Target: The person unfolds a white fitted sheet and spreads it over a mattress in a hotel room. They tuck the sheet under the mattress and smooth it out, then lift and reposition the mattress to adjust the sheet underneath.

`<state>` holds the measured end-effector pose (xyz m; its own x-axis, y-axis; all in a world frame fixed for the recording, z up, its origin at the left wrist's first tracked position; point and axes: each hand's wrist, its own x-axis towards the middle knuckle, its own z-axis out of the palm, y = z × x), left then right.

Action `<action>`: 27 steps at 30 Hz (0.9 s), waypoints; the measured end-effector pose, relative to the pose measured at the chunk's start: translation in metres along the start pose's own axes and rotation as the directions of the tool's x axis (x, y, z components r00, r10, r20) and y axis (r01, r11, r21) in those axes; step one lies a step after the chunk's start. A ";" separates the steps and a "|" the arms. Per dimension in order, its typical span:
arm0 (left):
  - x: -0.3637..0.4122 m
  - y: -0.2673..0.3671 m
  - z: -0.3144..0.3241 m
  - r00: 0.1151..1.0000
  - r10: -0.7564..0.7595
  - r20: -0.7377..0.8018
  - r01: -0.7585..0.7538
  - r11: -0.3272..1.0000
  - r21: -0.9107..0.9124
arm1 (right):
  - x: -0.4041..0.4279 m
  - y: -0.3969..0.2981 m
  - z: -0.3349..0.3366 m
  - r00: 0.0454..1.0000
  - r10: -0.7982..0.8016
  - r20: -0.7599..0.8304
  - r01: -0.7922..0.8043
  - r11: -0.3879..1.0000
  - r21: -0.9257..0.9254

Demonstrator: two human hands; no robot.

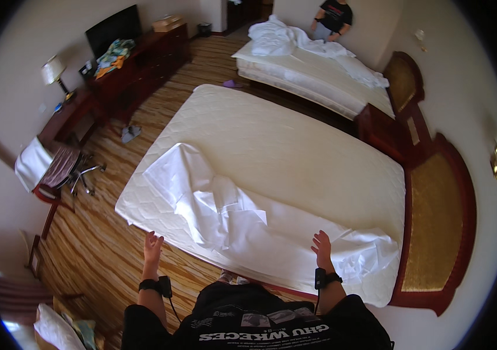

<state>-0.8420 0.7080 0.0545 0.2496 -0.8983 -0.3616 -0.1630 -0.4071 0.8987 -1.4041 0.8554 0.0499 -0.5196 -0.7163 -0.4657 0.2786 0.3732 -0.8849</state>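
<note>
Before me is a bed with a bare, cream quilted mattress (301,140). A white sheet (196,192) lies crumpled along its near side, with one bunched part towards the foot and another by the headboard (432,223). My left hand (153,247) hovers near the mattress's near foot corner, fingers apart, holding nothing. Above the sheet's near edge, my right hand (322,247) is raised with spread fingers, also holding nothing. Whether its fingertips touch the cloth I cannot tell. Each wrist carries a strapped black device with a cable.
Another person (336,19) stands behind a second bed (301,78), which has heaped white bedding (274,37). A nightstand (379,129) sits between the beds. Left are a swivel chair (60,164), a lamp (55,76), a dresser (152,61) and grey slippers (131,133) on the floor.
</note>
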 end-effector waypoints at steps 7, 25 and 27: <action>-0.068 -0.022 -0.054 0.986 -0.084 -0.141 0.083 0.997 -0.012 | 0.026 -0.007 0.044 0.985 -0.017 0.173 0.023 0.999 -0.029; -0.089 -0.103 -0.232 0.870 -0.232 -0.435 0.117 0.955 -0.274 | -0.008 -0.031 0.278 0.936 -0.028 0.350 0.116 0.966 -0.231; -0.080 -0.107 -0.257 0.863 -0.233 -0.449 0.112 0.954 -0.279 | -0.020 -0.028 0.311 0.932 -0.021 0.363 0.122 0.959 -0.258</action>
<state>-0.5989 0.8662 0.0516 0.6819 -0.6058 -0.4099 0.1390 -0.4428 0.8858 -1.1505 0.6764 0.0854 -0.1971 -0.8890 -0.4134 -0.0043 0.4224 -0.9064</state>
